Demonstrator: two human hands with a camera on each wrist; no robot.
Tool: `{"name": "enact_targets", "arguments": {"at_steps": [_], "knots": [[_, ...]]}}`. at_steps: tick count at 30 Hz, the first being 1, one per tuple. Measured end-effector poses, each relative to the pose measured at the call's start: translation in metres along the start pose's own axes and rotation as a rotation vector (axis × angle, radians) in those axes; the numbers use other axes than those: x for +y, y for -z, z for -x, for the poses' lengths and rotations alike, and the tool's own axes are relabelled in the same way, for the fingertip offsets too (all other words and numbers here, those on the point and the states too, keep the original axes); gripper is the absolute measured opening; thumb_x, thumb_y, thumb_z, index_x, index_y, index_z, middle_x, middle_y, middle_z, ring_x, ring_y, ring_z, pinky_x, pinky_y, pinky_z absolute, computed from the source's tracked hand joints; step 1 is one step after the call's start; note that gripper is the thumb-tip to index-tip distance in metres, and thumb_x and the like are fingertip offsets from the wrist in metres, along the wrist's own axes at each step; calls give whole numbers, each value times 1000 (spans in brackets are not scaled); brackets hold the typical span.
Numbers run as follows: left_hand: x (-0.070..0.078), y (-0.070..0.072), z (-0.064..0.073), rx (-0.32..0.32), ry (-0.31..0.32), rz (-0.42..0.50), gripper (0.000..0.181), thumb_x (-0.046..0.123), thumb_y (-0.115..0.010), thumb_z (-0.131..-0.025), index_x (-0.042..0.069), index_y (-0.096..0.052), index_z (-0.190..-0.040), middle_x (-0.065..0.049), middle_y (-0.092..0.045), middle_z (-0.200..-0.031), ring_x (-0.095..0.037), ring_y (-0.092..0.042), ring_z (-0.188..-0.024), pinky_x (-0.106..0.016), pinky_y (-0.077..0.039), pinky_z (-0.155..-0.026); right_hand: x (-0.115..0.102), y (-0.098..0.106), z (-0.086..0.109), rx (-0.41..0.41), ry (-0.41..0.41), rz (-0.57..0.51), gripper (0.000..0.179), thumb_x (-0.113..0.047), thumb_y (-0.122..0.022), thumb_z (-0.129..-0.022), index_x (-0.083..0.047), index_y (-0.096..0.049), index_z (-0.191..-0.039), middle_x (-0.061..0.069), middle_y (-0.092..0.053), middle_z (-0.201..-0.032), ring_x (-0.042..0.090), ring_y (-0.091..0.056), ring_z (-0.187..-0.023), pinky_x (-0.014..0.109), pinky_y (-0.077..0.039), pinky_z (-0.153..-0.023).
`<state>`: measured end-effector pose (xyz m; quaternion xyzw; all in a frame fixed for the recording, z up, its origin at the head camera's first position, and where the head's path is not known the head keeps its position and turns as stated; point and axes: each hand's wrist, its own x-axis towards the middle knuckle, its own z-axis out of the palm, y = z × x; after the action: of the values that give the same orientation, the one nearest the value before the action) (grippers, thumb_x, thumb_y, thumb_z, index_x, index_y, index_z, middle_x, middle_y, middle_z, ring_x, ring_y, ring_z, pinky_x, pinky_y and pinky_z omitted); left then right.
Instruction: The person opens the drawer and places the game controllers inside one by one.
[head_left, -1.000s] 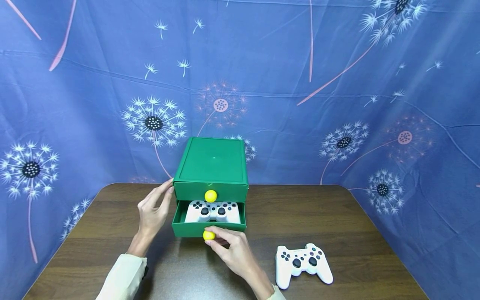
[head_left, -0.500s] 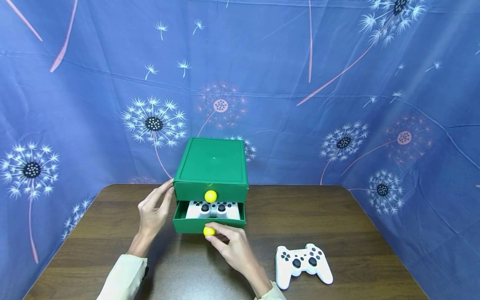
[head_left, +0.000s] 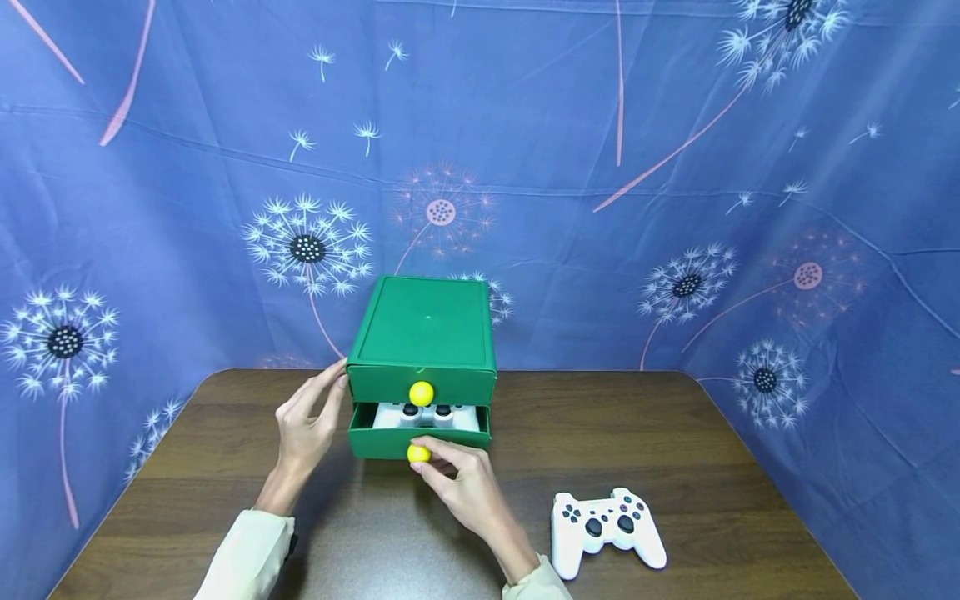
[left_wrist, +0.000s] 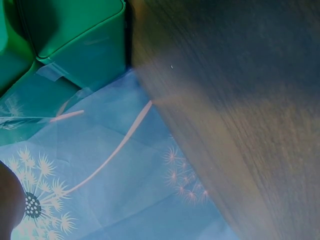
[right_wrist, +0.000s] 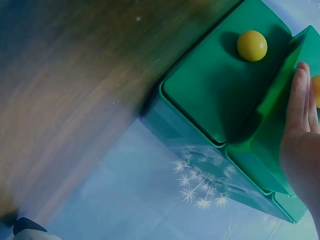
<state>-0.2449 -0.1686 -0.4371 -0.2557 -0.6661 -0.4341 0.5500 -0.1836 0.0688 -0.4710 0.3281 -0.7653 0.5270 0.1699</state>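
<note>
A green two-drawer box (head_left: 427, 321) stands on the table. Its lower drawer (head_left: 382, 445) is partly pulled out, and inside lies a white game controller (head_left: 388, 417), its rear hidden under the upper drawer (head_left: 382, 384). My right hand (head_left: 468, 492) pinches the yellow knob (head_left: 417, 453) of that lower drawer between thumb and fingers. At the box's left side, my left hand (head_left: 306, 421) rests its fingertips near the upper front corner, fingers extended. The upper drawer is closed, with its own yellow knob (right_wrist: 252, 45) seen in the right wrist view.
A second white game controller (head_left: 607, 527) lies on the wooden table (head_left: 637, 433), right of my right forearm. Behind the box hangs a blue cloth (head_left: 540, 125) with a dandelion print, which also runs along both sides of the table.
The lower drawer has slid further into the box, pushed by my right hand on its knob. Less of the controller inside shows. My left hand has stayed in place.
</note>
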Motion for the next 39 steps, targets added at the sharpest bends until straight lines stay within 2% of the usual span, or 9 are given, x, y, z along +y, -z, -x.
{"name": "enact_targets", "arguments": {"at_steps": [18,26,39], "knots": [[5,1,-3,3,4,12,43,-34,-69,-70,-14,-73,-108,-28,-74,-102,2,-66,-105,-16,-52,-93,10,-2,-8,13,13,13,27,-4,-79,-92,-6,-76,-119,4,-77,-100,9,-71,-84,21,-61,-70],[-1,0,1,2,3,8,39,-30,-70,-73,-13,-74,-108,-27,-74,-103,3,-65,-106,-16,-52,-94,13,-2,-11,22,-11,-4,25,-5,-78,-93,-6,-76,-118,3,-77,-98,13,-72,-82,22,-61,-69],[-12,2,8,-1,0,2,37,-24,-72,-77,-10,-75,-111,-23,-75,-106,0,-67,-105,-17,-53,-93,15,-1,-16,4,-63,5,25,-6,-78,-93,-8,-77,-119,2,-77,-99,8,-71,-86,25,-62,-72]]}}
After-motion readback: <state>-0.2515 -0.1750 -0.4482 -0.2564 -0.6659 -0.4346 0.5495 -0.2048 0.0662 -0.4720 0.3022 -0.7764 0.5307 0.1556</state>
